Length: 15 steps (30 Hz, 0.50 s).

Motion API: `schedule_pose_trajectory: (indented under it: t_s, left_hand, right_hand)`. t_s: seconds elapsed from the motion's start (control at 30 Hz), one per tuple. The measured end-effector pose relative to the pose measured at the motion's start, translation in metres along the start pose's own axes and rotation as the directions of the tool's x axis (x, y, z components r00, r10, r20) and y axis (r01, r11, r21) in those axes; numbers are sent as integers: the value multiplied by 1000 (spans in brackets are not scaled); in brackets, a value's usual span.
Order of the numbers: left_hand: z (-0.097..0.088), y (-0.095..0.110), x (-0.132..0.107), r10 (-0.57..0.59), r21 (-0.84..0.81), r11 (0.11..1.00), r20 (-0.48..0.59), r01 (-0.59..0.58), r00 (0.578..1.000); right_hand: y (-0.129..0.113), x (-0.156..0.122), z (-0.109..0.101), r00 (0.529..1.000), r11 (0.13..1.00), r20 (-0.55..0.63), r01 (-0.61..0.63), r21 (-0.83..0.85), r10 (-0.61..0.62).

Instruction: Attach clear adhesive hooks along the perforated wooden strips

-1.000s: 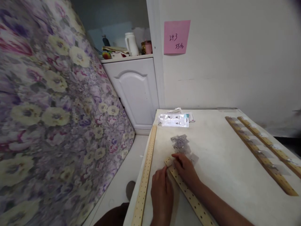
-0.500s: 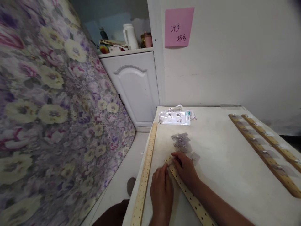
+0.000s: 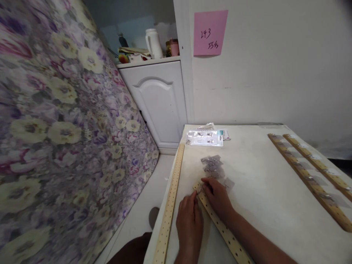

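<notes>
A pale wooden strip with rows of holes [image 3: 217,220] lies slanted on the table. At its far end, my left hand [image 3: 189,220] grips the left edge with fingers bent together. My right hand [image 3: 217,196] is closed against the opposite edge, thumb and forefinger by the strip's end. Between the fingertips sits a small shiny piece [image 3: 198,189], too small to make out. Just beyond my right hand lies a loose pile of clear plastic squares with metal hooks [image 3: 213,167]. One more clear square [image 3: 228,183] is partly behind that hand.
Another holed strip [image 3: 172,198] runs along the table's left edge. Two wooden strips bearing clear hook squares [image 3: 305,174] [image 3: 316,161] lie at the right. A clear hook package [image 3: 205,138] is near the wall. A flowered curtain [image 3: 68,146] hangs left.
The view has shifted very slightly. Both hands stay at the strip's far end, with no clear movement.
</notes>
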<state>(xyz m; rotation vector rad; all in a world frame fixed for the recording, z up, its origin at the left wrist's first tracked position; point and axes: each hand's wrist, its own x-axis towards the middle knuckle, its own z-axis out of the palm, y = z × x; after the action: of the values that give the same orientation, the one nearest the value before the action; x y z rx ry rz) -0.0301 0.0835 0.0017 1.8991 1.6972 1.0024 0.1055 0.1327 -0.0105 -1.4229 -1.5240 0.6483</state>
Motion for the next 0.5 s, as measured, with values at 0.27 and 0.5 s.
schedule_pose_trajectory:
  t_s: [0.27, 0.5]
  left_hand:
    - [-1, 2, 0, -22, 1, 1000, 41, 22, 999]
    - [0, 2, 1, -21, -8, 1000, 49, 21, 999]
  right_hand:
    - [2, 1, 1, 1000, 1000, 11, -13, -11, 13]
    - [-2, 1, -1, 1000, 1000, 23, 5, -31, -4]
